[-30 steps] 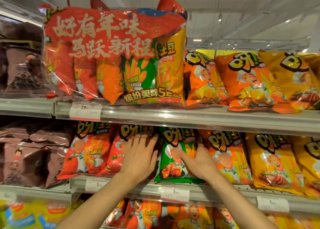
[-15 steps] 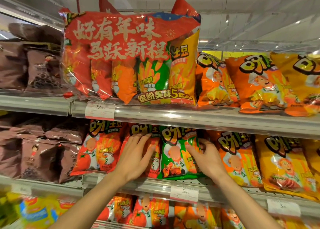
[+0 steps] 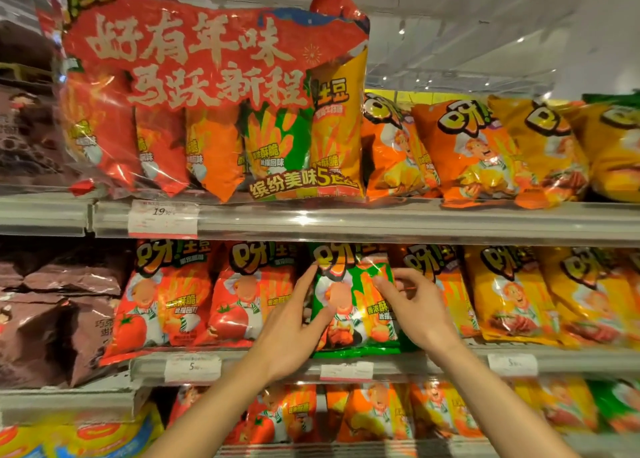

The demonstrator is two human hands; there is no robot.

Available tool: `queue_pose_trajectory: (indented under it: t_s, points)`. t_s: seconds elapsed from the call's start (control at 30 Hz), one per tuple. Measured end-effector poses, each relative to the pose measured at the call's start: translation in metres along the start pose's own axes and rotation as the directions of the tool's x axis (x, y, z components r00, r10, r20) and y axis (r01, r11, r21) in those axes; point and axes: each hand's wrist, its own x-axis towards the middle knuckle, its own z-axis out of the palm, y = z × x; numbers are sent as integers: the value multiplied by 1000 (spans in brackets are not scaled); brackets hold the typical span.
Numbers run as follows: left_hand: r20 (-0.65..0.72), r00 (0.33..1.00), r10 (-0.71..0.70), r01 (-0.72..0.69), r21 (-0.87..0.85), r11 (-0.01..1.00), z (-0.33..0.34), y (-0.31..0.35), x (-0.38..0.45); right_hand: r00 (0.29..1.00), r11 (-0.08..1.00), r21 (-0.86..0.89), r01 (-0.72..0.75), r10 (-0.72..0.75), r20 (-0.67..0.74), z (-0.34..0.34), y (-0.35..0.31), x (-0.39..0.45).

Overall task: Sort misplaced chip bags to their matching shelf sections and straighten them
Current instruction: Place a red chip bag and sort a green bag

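The green foil chip bag (image 3: 353, 305) stands upright on the middle shelf (image 3: 398, 362), at the centre of the frame, and we see it as the only green pack in a row of red and orange ones. To its left stand two red tomato-flavour chip bags (image 3: 162, 294), side by side; to its right an orange chip bag (image 3: 446, 284) and then yellow chip bags (image 3: 509, 294) run toward the right edge. Our left hand (image 3: 294, 322) lies against the green bag's left edge, fingers stretched upward and spread, the thumb pressing on the bag's front near its lower left. Our right hand (image 3: 415, 301) meets the bag's right edge with fingers curled, and the thumb and forefinger pinch the foil near the upper right corner. So we hold the bag between both hands, the left flat and open against it, the right lightly gripping it. White price tags (image 3: 192, 367) sit along the shelf's front rail below the bags. On the shelf above, in the upper left of the frame, a large clear multipack with a red banner (image 3: 207, 86) leans forward, with orange and yellow bags (image 3: 467, 152) to its right. Dark brown snack bags (image 3: 52, 305) fill the left edge of the frame.
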Motion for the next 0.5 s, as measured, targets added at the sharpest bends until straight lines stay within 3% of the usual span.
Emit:
queue_pose_trajectory:
  t_s: [0.33,0.5]
  points:
    - [73,997,0,13,-183,983,50,32,-32,998,998,-14,-65,65,-27,-54,34,-47]
    - [84,996,-15,28,-149,988,103,75,-41,994,995,-1,-98,97,-49,-120,58,-66]
